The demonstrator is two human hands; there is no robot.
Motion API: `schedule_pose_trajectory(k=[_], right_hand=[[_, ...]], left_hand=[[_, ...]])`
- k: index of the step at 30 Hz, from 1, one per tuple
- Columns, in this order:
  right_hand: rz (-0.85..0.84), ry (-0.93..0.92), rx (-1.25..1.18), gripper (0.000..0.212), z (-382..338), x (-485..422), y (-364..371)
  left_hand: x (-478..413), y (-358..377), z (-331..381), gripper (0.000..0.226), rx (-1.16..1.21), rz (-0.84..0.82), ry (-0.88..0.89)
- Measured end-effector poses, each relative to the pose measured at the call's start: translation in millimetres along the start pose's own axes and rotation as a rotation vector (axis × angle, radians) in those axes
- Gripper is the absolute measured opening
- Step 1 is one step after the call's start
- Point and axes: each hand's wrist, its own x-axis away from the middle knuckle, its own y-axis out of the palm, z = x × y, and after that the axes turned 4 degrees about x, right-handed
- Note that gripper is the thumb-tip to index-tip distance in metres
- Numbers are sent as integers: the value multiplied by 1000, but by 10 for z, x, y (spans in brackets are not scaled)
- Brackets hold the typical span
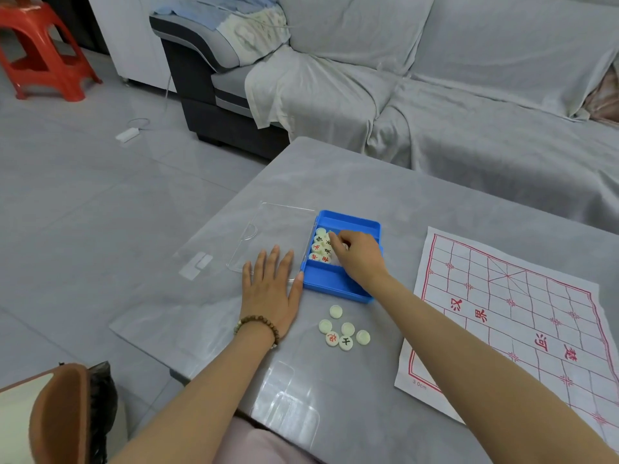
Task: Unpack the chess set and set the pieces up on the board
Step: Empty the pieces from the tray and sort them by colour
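View from the person's head, looking down at a grey table [335,182] in a living room. A blue plastic box [335,288] sits open near the middle of the table. Its clear lid [268,226] lies flat just to the left, probably set there to keep it clear of the work.

The left hand [271,293] lies palm down on the table. Its fingers [274,259] are straight and spread, holding nothing, and their tips overlap the lid's near edge. The thumb touches the box's left wall, likely bracing the box so it does not slide while the other hand digs in.

The right hand [360,259] reaches into the box from the near right. Its fingers [338,243] are curled downward and appear to pinch a round chess piece [345,245], of which only a pale edge shows. A cluster of boxed pieces [321,246], cream discs with red or black Chinese characters, is packed against the box's left side. The hand hides the rest of the inside.

Six loose pieces [345,329] lie on the table just near of the box. Two are face up and four show blank backs, which suggests they were dropped there quickly to be sorted later.

The paper board [522,316], white with red grid lines, is spread flat to the right, apart from the box. No pieces stand on it, so unpacking seems to be in its first stage and setting up has not begun.

A sofa [435,95] draped in grey cloth stands beyond the table.
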Motion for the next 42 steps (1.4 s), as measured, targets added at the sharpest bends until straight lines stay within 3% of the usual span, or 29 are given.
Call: schedule_pose_trajectory(k=[5, 7, 11, 14, 19, 23, 28, 42], right_hand=[[62, -14, -259, 47, -88, 456, -201], [28, -18, -183, 46, 33, 746, -189], [-18, -154, 217, 37, 324, 1056, -84], [45, -207, 227, 30, 322, 1062, -67], [-34, -148, 71, 18, 358, 1104, -179], [-183, -165, 22, 35, 494, 1279, -392], [-491, -335, 299, 59, 573, 1478, -458], [-427, -324, 355, 61, 471, 1367, -286]], left_hand=[[-4, -9, 3, 60, -13, -25, -11], [2, -10, 6, 60, -4, -13, -6], [11, -22, 6, 56, -6, -14, -6], [0, -27, 7, 56, -12, -18, -21], [7, -32, 12, 56, -7, -23, -30], [11, -31, 8, 56, -18, -22, -29], [-1, -40, 7, 56, -34, -44, -29], [-299, 23, 251, 56, -38, -71, 3]])
